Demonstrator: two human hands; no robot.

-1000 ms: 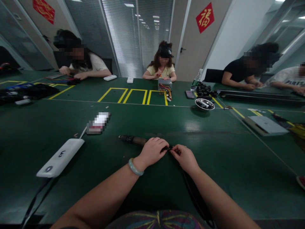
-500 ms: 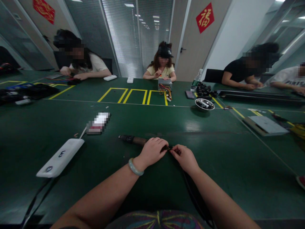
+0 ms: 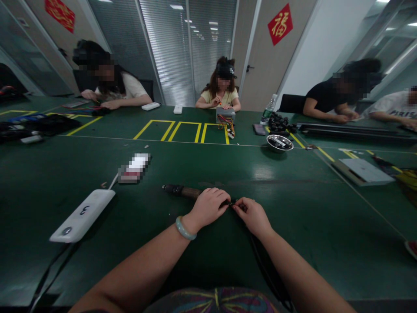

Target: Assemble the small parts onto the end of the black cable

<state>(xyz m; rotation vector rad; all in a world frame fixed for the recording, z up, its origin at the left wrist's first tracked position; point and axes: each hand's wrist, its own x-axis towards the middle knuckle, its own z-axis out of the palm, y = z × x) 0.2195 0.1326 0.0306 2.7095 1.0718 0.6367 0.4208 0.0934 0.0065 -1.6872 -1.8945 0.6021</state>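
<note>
A corded tool with a metal tip, black collar and brown body, which looks like an electric screwdriver, lies near the middle of the table with its tip to the left. My left hand, with a pale green bangle on the wrist, is closed over its rear end and hides that part. Close beside it, my right hand pinches a small dark piece at the cord end between thumb and fingertips. Its exact form is too small to make out. A black cord runs from under my right hand down toward my lap.
At left lie a white power bank and a blurred-out phone joined by a cable. A metal bowl holding dark parts stands beyond my hands. Farther right is a flat grey box. Several people sit working across the table.
</note>
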